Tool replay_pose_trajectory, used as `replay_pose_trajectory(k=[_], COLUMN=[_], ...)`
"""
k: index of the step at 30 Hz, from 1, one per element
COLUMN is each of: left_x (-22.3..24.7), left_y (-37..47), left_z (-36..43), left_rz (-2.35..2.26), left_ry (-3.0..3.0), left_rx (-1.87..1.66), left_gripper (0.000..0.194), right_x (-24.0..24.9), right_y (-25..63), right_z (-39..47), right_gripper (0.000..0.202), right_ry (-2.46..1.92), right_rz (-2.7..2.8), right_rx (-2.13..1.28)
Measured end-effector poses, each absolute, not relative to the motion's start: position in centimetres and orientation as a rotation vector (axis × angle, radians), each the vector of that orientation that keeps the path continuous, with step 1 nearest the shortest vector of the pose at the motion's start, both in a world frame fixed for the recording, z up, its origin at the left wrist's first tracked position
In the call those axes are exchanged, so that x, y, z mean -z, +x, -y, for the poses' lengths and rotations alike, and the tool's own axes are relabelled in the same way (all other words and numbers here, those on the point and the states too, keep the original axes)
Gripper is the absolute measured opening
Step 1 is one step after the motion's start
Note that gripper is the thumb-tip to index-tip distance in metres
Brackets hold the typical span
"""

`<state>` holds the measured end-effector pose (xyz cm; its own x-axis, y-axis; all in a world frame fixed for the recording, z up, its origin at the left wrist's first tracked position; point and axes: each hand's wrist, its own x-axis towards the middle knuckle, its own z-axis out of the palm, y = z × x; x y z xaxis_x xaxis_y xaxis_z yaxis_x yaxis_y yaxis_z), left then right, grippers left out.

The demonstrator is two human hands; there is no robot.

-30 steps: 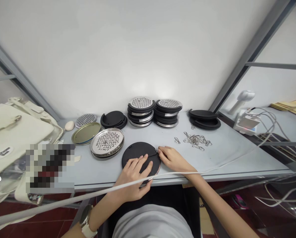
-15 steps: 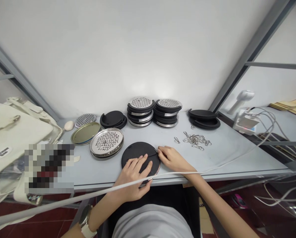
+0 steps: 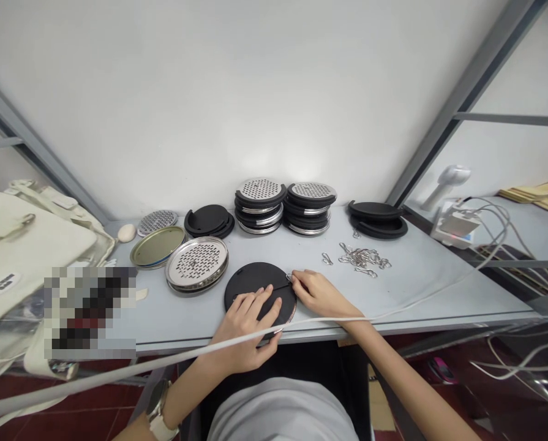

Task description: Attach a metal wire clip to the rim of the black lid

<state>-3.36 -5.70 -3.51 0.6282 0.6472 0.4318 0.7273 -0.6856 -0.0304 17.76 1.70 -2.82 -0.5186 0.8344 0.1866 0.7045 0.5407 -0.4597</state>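
A round black disc lies flat near the table's front edge, a shiny metal rim showing at its lower right. My left hand grips it, fingers across the top and thumb at the near edge. At the disc's right side my right hand pinches a small metal wire clip against the edge; the fingers hide part of it. Several loose wire clips are heaped farther right. To the left sits a silver perforated disc, partly beside an olive-coloured round lid.
Two stacks of black-rimmed perforated discs stand by the wall. Black round pieces lie left of them, and more black pieces at right. A white cable crosses in front of my forearms. A cream bag borders the left.
Both hands keep their hold, with hardly any movement. The whole view has shifted very slightly.
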Motion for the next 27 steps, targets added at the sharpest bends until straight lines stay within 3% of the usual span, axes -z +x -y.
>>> replay_pose_trajectory(k=[27], left_x=[3.56], left_y=[-3.4], left_z=[5.77], left_rz=[1.128], left_ry=[-2.645], left_rx=[0.586], left_gripper=[0.05], right_x=[2.99], right_y=[17.74], right_z=[-1.66], right_gripper=[0.025], right_ry=[-1.25], right_rz=[2.402], right_rx=[-0.398])
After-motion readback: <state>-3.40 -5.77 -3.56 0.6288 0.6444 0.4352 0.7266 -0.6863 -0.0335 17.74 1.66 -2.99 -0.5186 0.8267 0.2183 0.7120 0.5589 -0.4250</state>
